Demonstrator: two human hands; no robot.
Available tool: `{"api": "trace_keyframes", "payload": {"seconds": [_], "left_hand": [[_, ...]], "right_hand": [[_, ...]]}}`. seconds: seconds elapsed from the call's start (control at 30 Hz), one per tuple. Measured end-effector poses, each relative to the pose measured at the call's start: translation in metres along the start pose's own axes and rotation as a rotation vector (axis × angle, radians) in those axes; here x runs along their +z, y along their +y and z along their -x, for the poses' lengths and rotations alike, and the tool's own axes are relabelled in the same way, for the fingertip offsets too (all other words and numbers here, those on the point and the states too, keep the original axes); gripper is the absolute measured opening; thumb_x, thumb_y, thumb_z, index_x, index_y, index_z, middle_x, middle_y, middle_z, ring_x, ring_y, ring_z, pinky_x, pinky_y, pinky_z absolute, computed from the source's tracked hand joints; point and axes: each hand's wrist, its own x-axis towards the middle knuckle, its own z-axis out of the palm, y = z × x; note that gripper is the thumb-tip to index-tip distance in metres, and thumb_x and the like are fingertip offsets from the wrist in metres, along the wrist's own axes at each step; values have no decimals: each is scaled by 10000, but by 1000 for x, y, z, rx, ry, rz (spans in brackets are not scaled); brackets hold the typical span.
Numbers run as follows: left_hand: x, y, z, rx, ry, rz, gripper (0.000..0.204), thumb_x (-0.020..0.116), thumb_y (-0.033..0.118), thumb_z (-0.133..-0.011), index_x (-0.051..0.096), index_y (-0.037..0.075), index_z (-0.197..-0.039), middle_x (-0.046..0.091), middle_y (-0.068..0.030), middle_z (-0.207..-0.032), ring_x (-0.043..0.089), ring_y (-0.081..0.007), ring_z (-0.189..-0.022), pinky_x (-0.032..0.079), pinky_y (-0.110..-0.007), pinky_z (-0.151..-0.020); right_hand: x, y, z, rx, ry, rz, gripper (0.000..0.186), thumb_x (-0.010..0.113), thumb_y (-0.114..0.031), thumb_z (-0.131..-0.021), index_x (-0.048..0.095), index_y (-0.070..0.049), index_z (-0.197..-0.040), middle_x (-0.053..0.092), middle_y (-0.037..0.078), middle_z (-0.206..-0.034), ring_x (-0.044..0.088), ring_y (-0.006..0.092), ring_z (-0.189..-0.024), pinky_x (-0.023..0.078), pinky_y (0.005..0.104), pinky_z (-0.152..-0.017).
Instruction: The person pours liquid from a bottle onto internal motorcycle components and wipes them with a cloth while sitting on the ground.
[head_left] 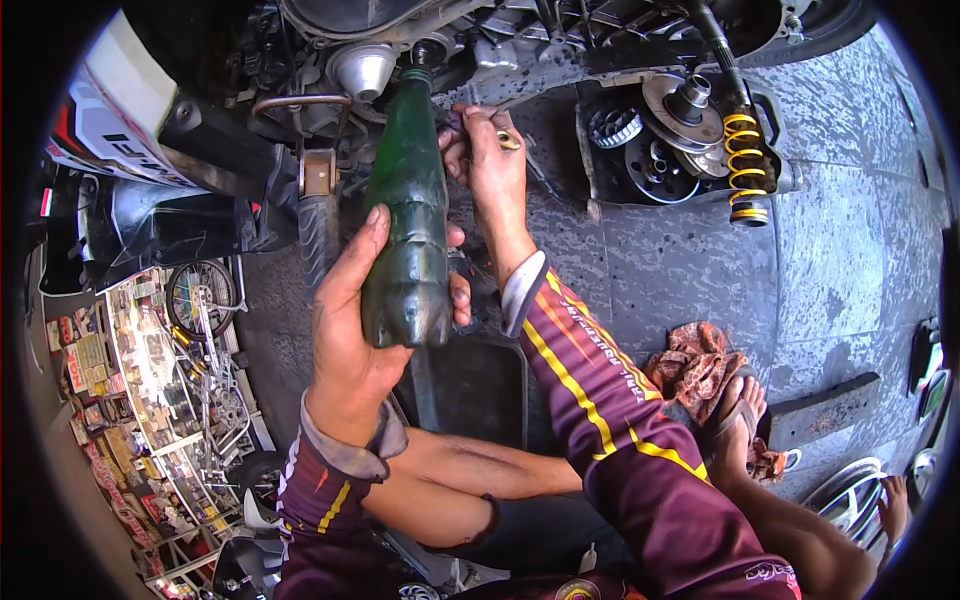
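Note:
My left hand (345, 325) wraps around the lower part of a green plastic bottle (408, 215). The bottle points away from me, its base toward me and its neck against an opening in the scooter's engine (480, 48). Whether the neck sits inside that opening, I cannot tell. Close to the right of the bottle's upper part is my right hand (492, 165), fingers curled together and a gold-coloured ring on one of them. Anything within those fingers is hidden. A silver bell-shaped part (362, 72) stands just left of the bottle's neck.
A black tray (590, 165) at the far right carries round metal transmission parts. Beside them is a shock absorber with a yellow spring (741, 155). An orange-brown rag (695, 365) lies near my foot, by a dark flat bar (825, 410). Shelves of packaged parts (150, 400) stand left.

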Motion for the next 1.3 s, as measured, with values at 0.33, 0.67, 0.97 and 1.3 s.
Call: {"api": "trace_keyframes", "payload": {"seconds": [0.33, 0.67, 0.97, 1.3], "left_hand": [[5, -9, 9, 29, 81, 10, 452, 359, 375, -1050, 483, 0, -1269, 600, -204, -1118, 619, -279, -732, 527, -404, -636], [0, -14, 20, 48, 28, 35, 428, 368, 365, -1050, 496, 3, -1240, 620, -184, -1078, 661, -295, -767, 561, -421, -664], [-12, -21, 9, 34, 100, 25, 408, 411, 369, -1038, 517, 16, -1213, 633, -167, -1060, 665, -293, -775, 568, -421, -663], [-10, -22, 5, 44, 130, -25, 425, 408, 367, -1039, 481, 25, -1281, 603, -184, -1102, 587, -265, -788, 503, -401, -681]], "right_hand": [[-5, -30, 23, -284, 198, 179, 150, 550, -104, -961, 593, 26, -900, 614, 35, -649, 554, 75, -569, 414, 229, -518], [27, -71, -15, -412, 6, 528, 237, 620, -225, -914, 684, -2, -863, 687, 98, -648, 661, 166, -604, 500, 318, -595], [34, -67, -30, -440, -23, 697, 268, 583, -222, -839, 680, 15, -765, 672, 152, -621, 700, 291, -650, 541, 388, -686], [40, -64, -28, -393, 91, 566, 276, 569, -207, -845, 673, 20, -727, 667, 134, -593, 687, 259, -608, 536, 373, -663]]}}
